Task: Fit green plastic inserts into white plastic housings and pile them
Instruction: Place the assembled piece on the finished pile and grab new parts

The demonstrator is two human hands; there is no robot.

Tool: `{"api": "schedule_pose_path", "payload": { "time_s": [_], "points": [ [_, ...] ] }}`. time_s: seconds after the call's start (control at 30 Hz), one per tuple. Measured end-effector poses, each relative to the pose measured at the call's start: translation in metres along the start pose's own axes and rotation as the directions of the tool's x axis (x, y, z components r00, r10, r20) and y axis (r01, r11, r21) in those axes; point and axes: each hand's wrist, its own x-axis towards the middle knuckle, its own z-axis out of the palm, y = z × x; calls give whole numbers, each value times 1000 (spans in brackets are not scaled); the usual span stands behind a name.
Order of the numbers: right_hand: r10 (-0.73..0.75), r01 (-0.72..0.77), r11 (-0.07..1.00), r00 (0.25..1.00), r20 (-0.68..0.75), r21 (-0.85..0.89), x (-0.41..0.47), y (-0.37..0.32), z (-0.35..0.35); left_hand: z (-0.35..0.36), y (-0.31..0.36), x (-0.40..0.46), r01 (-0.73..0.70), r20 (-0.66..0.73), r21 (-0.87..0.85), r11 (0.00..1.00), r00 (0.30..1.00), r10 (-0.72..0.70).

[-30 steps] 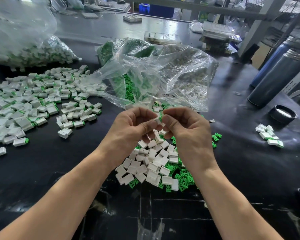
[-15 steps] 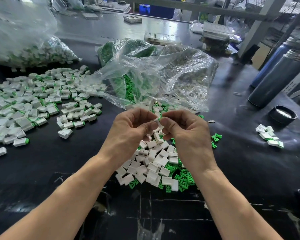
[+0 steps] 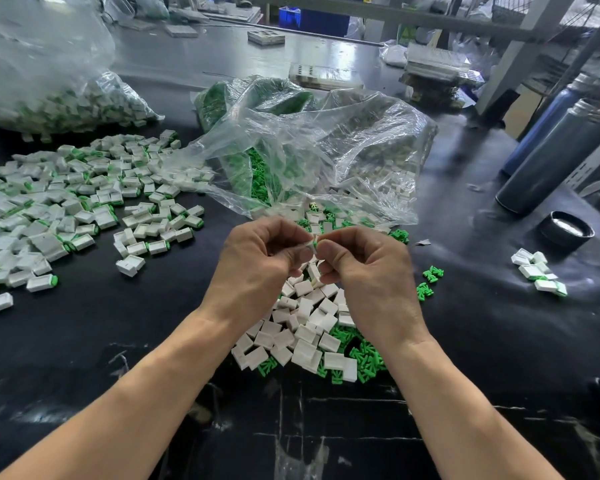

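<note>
Green insert pinched between both hands above loose white housings, plastic bag behind.

I see a small white housing with a green insert showing at its end, pinched between my left hand and right hand. Beneath them lies a heap of loose white housings mixed with green inserts on the black worktop. At far left spreads the pile of fitted pieces, white with green ends.
</note>
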Motion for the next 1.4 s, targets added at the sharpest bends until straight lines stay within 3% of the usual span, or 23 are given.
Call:
{"api": "schedule_pose_path", "payload": {
  "time_s": [0.23, 0.37, 0.6, 0.93, 1.2, 1.4],
  "points": [
    [-89, 86, 990, 996, -24, -112, -3, 1, 1, 3, 2, -2, -39, -33, 93, 995, 999, 42],
    [-66, 66, 995, 998, -3, -76, -2, 1, 0, 2, 3, -2, -45, -22, 138, 989, 999, 48],
    [6, -3, 992, 1000, -18, 126, -1, -1, 2, 4, 3, -1, -22, -51, 32, 999, 998, 23],
    [45, -39, 975, 999, -21, 219, 2, -2, 0, 5, 6, 0, -11, -33, -72, 997, 999, 9],
    [197, -208, 966, 977, 85, 154, 0, -5, 8, 11, 4, -3, -7, 79, -99, 995, 997, 15],
    [172, -177, 972, 984, 44, 154, 4, 1, 16, 19, 1, -4, 20, 129, -119, 993, 992, -5]
  ]
}}
